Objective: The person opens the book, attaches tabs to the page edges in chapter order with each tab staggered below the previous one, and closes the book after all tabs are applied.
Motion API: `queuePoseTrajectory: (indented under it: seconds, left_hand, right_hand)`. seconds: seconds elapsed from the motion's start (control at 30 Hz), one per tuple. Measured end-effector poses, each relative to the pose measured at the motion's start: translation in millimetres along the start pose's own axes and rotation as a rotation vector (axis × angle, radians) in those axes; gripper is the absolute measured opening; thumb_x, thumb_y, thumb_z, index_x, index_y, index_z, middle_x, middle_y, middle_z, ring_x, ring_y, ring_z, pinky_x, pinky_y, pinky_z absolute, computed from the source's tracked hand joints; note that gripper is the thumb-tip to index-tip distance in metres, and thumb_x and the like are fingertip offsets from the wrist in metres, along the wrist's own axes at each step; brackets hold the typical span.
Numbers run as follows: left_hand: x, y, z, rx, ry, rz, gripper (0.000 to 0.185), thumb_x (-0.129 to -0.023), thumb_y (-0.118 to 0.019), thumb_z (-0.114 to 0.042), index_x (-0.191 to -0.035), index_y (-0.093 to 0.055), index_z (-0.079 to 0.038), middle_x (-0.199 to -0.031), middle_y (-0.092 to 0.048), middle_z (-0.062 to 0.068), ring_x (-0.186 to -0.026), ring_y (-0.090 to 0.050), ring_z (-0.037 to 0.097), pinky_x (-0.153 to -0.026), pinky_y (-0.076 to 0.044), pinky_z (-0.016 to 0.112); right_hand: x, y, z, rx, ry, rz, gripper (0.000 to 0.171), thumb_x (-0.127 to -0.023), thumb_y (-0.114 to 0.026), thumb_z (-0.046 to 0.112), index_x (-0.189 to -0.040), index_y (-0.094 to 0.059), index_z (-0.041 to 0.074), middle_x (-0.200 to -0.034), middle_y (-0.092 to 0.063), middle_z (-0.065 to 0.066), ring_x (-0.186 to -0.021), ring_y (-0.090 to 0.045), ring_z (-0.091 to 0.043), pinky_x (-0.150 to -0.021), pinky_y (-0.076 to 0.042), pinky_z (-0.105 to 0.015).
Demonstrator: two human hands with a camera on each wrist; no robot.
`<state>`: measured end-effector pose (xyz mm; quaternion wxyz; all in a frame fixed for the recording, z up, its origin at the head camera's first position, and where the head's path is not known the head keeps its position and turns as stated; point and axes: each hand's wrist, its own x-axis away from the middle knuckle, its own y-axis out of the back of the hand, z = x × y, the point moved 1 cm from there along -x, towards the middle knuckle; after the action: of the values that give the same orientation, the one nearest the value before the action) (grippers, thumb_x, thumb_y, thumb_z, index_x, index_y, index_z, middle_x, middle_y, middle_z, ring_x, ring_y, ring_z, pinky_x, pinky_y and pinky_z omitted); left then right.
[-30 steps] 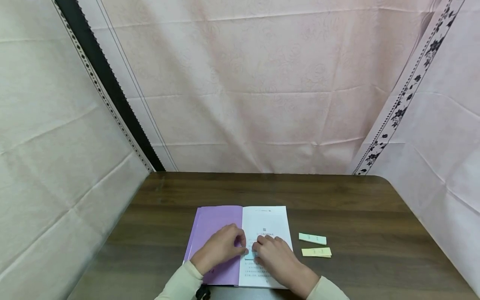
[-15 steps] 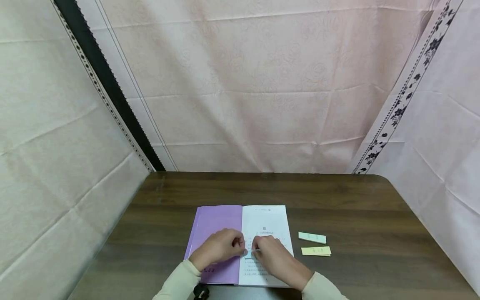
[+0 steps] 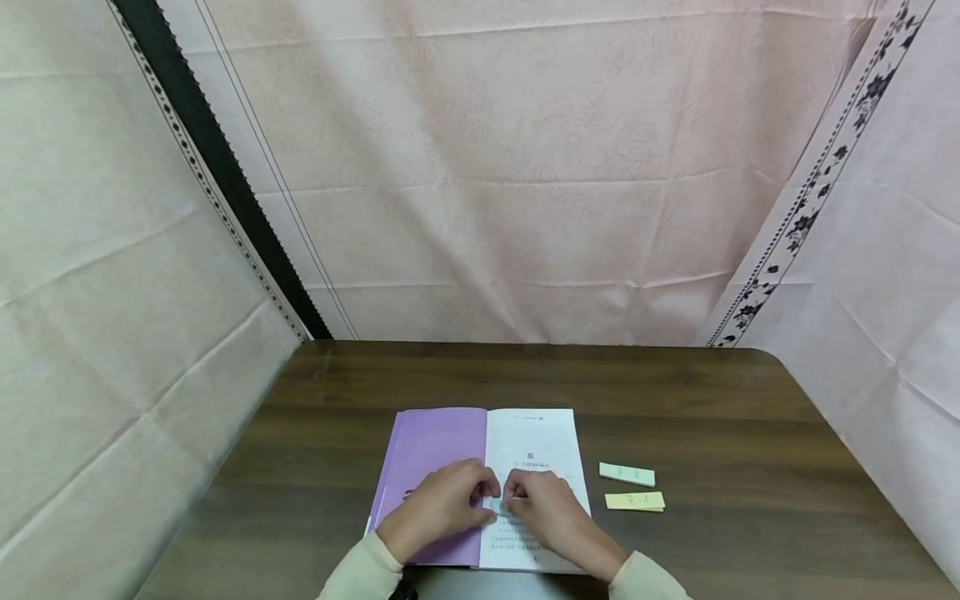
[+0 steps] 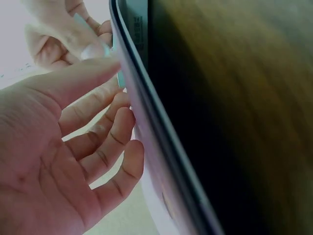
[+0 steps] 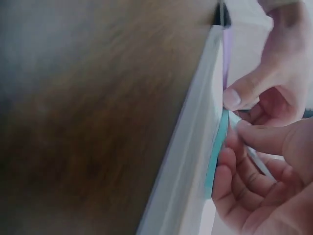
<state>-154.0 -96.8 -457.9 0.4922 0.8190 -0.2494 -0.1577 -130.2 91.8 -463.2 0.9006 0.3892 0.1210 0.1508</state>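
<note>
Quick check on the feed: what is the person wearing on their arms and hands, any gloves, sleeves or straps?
Both hands are bare: no gloves or rings show on the left hand or right hand. Each arm wears a long, pale cream sleeve ending at the wrist. A small dark object sits beneath the left wrist; what it is cannot be told.

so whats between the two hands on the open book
A small teal sticky note lies on the book between the left hand and right hand; both pinch it, clearest in the right wrist view.

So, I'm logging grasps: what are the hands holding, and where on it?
Both the left hand and right hand pinch a small teal sticky strip, seemingly by its ends.
</note>
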Motion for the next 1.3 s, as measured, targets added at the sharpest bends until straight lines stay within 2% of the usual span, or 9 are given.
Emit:
queuePoseTrajectory:
  seconds: [0.17,0.3,0.4,0.53,0.7,0.8,0.97,1.1,1.3]
  left_hand:
    - [-1.8,0.6,-1.4,0.035,0.015,0.0,0.02,-0.078,-0.093,-0.013,-0.089,-0.076,-0.017,-0.08,-0.06,-0.013,-0.072,-0.052,-0.001,-0.065,-0.047,0.02]
    - [-4.3,-0.9,-0.6,0.128,0.053,0.001,0.022,-0.076,-0.093,-0.009,-0.084,-0.075,-0.018,-0.078,-0.062,-0.013,-0.071,-0.054,-0.001,-0.066,-0.048,0.021]
    - [-5.8,-1.6,-1.5,0.16,0.078,-0.006,0.023,-0.074,-0.094,-0.008,-0.081,-0.075,-0.018,-0.076,-0.062,-0.013,-0.07,-0.053,-0.001,-0.067,-0.048,0.021]
    - [-7.1,-1.0,-5.9,0.139,0.102,-0.007,0.024,-0.073,-0.095,-0.008,-0.078,-0.074,-0.019,-0.075,-0.062,-0.013,-0.07,-0.053,0.0,-0.066,-0.046,0.024]
    - [-7.6,0.8,-10.5,0.13,0.152,0.003,0.025,-0.073,-0.095,-0.008,-0.077,-0.074,-0.019,-0.076,-0.061,-0.012,-0.071,-0.053,0.003,-0.067,-0.045,0.028]
    - [-7.4,0.8,-11.4,0.131,0.175,0.003,0.025,-0.073,-0.095,-0.008,-0.076,-0.074,-0.02,-0.076,-0.062,-0.012,-0.072,-0.053,0.004,-0.068,-0.045,0.029]
    - [-7.3,-0.7,-10.7,0.152,0.196,0.005,0.024,-0.073,-0.095,-0.008,-0.076,-0.074,-0.021,-0.076,-0.062,-0.012,-0.071,-0.054,0.004,-0.068,-0.046,0.029]
    - [-6.8,-1.7,-10.2,0.171,0.203,0.007,0.024,-0.073,-0.095,-0.008,-0.076,-0.075,-0.02,-0.075,-0.063,-0.012,-0.07,-0.054,0.005,-0.066,-0.045,0.029]
    - [-7.1,0.3,-9.3,0.174,0.217,0.009,0.025,-0.073,-0.095,-0.007,-0.076,-0.074,-0.02,-0.075,-0.062,-0.011,-0.07,-0.054,0.006,-0.067,-0.045,0.03]
  right_hand:
    - [3,15,-10,-0.191,-0.025,0.04,0.013,-0.093,-0.076,0.004,-0.086,-0.072,0.013,-0.074,-0.064,0.008,-0.07,-0.053,-0.005,-0.066,-0.044,-0.024]
    - [1,36,-24,-0.256,-0.104,0.059,0.011,-0.095,-0.074,0.002,-0.086,-0.072,0.01,-0.075,-0.063,0.004,-0.072,-0.056,-0.011,-0.065,-0.045,-0.023]
    - [-2,54,-38,-0.256,-0.178,0.05,0.011,-0.097,-0.074,0.004,-0.087,-0.072,0.008,-0.078,-0.063,0.001,-0.074,-0.055,-0.014,-0.065,-0.045,-0.026]
    - [-8,75,-58,-0.199,-0.282,0.044,0.01,-0.099,-0.073,0.007,-0.089,-0.072,0.008,-0.085,-0.063,-0.002,-0.079,-0.054,-0.018,-0.068,-0.044,-0.031]
    - [-16,89,-76,-0.128,-0.37,0.081,0.009,-0.099,-0.073,0.011,-0.092,-0.074,0.007,-0.093,-0.067,-0.003,-0.083,-0.054,-0.02,-0.071,-0.042,-0.035]
    - [-20,92,-82,-0.127,-0.398,0.111,0.011,-0.099,-0.074,0.012,-0.09,-0.076,0.006,-0.092,-0.068,-0.003,-0.08,-0.051,-0.02,-0.068,-0.039,-0.034]
    - [-24,92,-89,-0.15,-0.448,0.153,0.018,-0.099,-0.074,0.011,-0.081,-0.076,0.007,-0.076,-0.059,-0.002,-0.064,-0.037,-0.016,-0.058,-0.029,-0.03]
    - [-25,92,-91,-0.141,-0.445,0.16,0.021,-0.098,-0.075,0.011,-0.077,-0.076,0.007,-0.07,-0.053,-0.001,-0.059,-0.033,-0.015,-0.055,-0.027,-0.028]
    - [-33,91,-91,-0.08,-0.433,0.18,0.032,-0.095,-0.079,0.015,-0.067,-0.068,0.005,-0.061,-0.04,0.002,-0.055,-0.029,-0.014,-0.052,-0.025,-0.028]
